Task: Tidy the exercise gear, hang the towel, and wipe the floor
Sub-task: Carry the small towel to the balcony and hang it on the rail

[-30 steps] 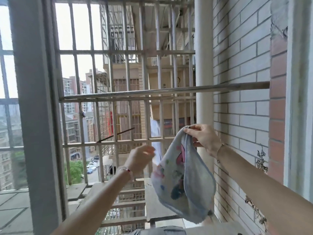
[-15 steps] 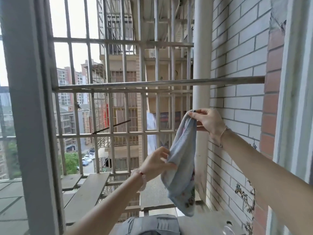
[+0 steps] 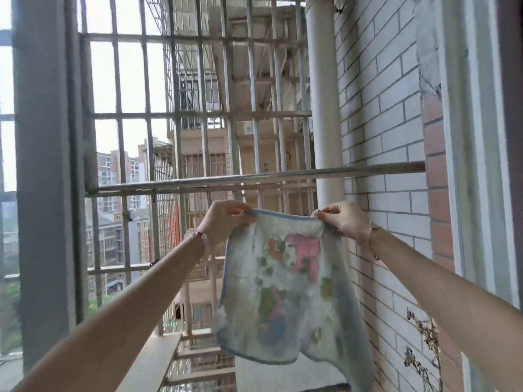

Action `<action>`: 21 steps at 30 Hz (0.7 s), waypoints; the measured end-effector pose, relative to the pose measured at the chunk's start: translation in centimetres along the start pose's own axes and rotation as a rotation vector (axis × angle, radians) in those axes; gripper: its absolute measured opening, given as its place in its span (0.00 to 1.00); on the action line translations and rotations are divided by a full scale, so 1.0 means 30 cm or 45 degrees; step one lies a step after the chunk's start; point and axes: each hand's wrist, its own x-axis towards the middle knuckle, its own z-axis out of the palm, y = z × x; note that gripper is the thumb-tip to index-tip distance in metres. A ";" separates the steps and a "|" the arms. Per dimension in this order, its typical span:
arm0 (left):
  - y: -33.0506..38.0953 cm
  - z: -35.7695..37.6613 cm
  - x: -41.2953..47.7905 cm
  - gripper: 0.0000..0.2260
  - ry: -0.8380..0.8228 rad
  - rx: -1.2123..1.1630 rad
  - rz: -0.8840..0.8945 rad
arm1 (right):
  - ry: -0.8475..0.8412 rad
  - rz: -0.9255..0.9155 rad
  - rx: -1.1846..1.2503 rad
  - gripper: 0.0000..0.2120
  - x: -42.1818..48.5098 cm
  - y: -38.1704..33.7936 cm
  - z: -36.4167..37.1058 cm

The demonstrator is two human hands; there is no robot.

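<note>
A white brick wall (image 3: 379,123) fills the right side, with a strip of red brick along its near edge. A cage of metal bars (image 3: 203,117) closes off the space outside the window, and tall buildings show beyond it. A thick grey window post (image 3: 42,165) stands at the left. A white pipe (image 3: 322,108) runs upright against the wall. A metal rail (image 3: 254,178) crosses level from the bars to the red brick. Just below that rail, and not touching it, the towel (image 3: 283,292) is held up and spread flat; it is pale blue with a faded pink and green cartoon print, and its lower edge hangs loose. The left grip (image 3: 223,222) pinches the towel's top left corner, and the right grip (image 3: 345,222) pinches the top right corner, both arms stretched forward. A dried plant (image 3: 424,343) clings to the wall under the right forearm. Each wrist wears a thin bracelet (image 3: 373,230).
</note>
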 end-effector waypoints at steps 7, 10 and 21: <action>0.216 0.009 0.229 0.04 -0.023 0.203 0.233 | -0.062 -0.018 0.098 0.12 0.099 -0.096 -0.017; 0.271 0.031 0.291 0.05 -0.100 0.279 0.340 | -0.238 -0.096 0.277 0.17 0.122 -0.193 0.004; 0.267 0.008 0.303 0.11 -0.064 0.131 0.339 | -0.212 -0.178 0.405 0.16 0.181 -0.257 0.081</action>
